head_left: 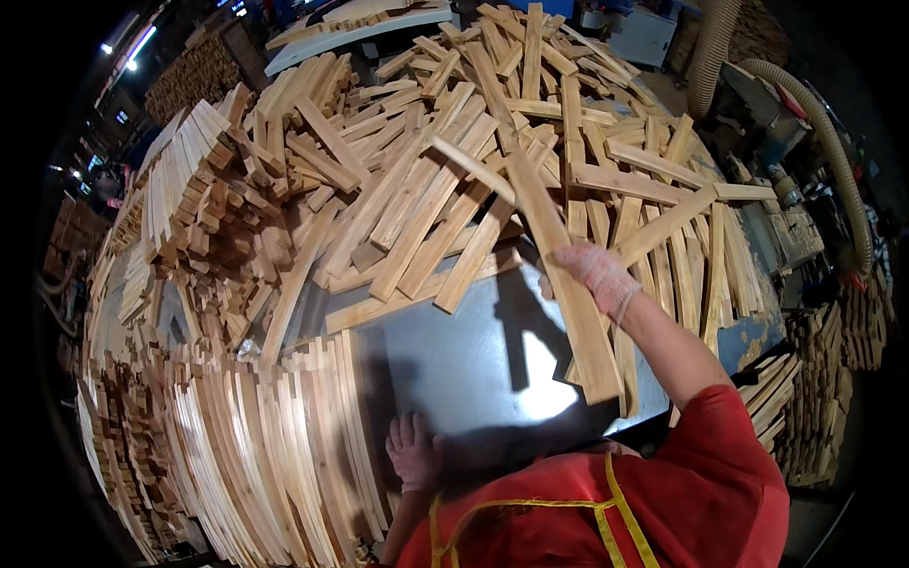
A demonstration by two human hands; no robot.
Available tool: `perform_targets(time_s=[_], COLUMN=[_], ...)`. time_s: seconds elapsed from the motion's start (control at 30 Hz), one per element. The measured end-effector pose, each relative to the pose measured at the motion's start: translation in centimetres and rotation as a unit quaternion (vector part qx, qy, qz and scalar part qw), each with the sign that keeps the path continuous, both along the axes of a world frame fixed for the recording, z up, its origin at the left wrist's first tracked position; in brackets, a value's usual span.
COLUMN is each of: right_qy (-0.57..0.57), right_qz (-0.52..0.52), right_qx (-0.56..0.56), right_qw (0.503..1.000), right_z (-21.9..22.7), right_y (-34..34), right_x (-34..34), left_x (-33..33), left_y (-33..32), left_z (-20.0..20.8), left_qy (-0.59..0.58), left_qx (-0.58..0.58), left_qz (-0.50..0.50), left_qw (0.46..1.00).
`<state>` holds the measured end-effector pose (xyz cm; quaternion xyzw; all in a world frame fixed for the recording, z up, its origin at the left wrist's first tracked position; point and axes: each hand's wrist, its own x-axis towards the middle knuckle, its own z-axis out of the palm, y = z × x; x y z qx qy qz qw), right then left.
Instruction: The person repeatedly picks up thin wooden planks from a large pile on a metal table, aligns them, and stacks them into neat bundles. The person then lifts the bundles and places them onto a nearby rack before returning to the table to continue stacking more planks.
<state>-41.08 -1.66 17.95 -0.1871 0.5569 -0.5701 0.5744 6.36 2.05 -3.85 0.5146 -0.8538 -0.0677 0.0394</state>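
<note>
My right hand (598,273), in a pale pinkish work glove, is closed around a long flat wooden board (579,331). The board slants from the heap of wood toward me, its near end over the metal tabletop (445,360). My left hand (415,452), gloved the same way, has its fingers apart and holds nothing. It rests low by the tabletop's near edge, beside a row of narrow wooden strips (303,426) standing close together on the left. A big jumbled heap of wooden boards (454,218) lies beyond both hands.
Stacked wooden sticks (180,189) rise at the far left. A ribbed hose (715,57) and machinery (776,151) stand at the right. More bundled wood (819,398) is piled at the lower right. At the back is a white-topped surface (365,36) with boards on it.
</note>
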Motion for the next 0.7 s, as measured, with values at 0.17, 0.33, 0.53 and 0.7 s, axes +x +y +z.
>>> perform_targets(time_s=[0.17, 0.33, 0.53, 0.7], right_qy=[0.050, -0.088, 0.154, 0.397], right_qz=[0.028, 0.030, 0.005, 0.031], right_qx=[-0.003, 0.004, -0.005, -0.004], right_qw=[0.998, 0.996, 0.988, 0.917], right_z=[-1.1, -1.7, -0.2, -8.0], right_y=[-3.6, -5.5, -4.6, -13.0], right_x=[-1.5, -4.3, -1.9, -6.9], left_x=[-1.1, -0.3, 0.2, -0.7], left_y=[-0.2, 0.0, 0.7, -0.6], left_z=[1.5, 0.2, 0.1, -1.1], left_qy=[-0.009, -0.022, -0.048, -0.010], left_qx=[0.042, 0.011, -0.004, -0.041], left_qz=[0.027, 0.020, 0.040, 0.028], left_qw=[0.999, 1.000, 0.998, 0.999])
